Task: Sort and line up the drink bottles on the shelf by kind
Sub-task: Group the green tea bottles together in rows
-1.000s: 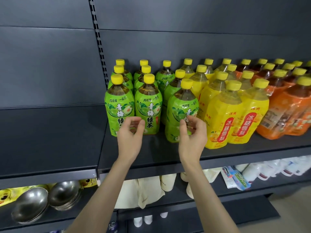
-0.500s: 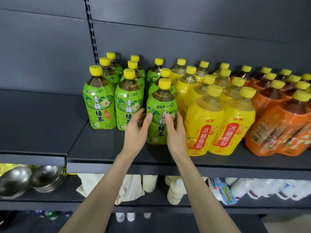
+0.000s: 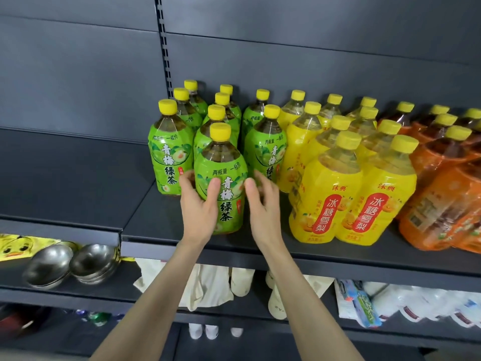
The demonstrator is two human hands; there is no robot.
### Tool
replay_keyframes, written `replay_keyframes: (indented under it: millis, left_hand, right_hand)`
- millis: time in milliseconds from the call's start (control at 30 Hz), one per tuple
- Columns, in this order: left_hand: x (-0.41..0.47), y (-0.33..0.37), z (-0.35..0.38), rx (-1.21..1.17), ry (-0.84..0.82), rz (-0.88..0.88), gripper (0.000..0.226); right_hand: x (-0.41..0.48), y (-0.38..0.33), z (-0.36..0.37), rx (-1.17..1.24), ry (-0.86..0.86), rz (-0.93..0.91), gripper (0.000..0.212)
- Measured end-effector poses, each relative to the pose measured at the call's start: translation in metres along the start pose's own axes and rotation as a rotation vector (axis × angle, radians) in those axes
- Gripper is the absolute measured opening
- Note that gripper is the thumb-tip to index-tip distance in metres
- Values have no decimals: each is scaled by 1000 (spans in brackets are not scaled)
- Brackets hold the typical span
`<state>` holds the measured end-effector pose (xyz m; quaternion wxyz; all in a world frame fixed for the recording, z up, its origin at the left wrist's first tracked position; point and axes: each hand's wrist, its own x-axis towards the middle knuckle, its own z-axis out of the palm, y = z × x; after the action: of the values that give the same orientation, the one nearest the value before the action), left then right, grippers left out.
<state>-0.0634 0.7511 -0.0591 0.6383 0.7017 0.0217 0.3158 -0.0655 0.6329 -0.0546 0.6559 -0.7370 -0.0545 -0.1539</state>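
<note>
1. Two grips at front green bottle (image 3: 221, 183), upright near shelf (image 3: 161, 220) edge, ahead of its rows.
2. Left grip (image 3: 200, 207) clasping its side; right grip (image 3: 263, 204) beside it, contact unclear.
3. Step: aligning greens. Next, likely: slide into shorter right column, clear of yellows (image 3: 325, 199).

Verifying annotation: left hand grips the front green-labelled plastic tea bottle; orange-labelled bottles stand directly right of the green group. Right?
No. The head view shows the left hand gripping the front green-labelled plastic tea bottle, but yellow-labelled plastic bottles stand directly right of the green group; the orange-labelled plastic bottles come after those.
</note>
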Motion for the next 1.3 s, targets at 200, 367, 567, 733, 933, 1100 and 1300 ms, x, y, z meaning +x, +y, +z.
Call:
replay_keyframes:
  millis: [200,367,567,733,933,1100,1300]
  left_hand:
    - [12,-6,-14,-33,104,8,64]
    - [17,-12,-17,-49,131,14,54]
    - [18,-15,-16,-65,150,15,54]
    - [18,-17,-16,-74,159,15,52]
    - [17,-18,-16,-79,139,16,53]
    - [17,-17,-17,-67,129,24,54]
    - [13,-16,-16,-65,80,22,52]
  right_hand:
    - [37,11,-9,-36,199,42,65]
    - [53,23,-1,-119,224,123,69]
    - [65,26,-1,-201,244,159,72]
    - [66,29,2,-117,309,149,72]
    - [82,28,13,-261,371,160,77]
    - [90,33,21,-283,379,193,62]
    - [55,35,6,-167,309,104,59]
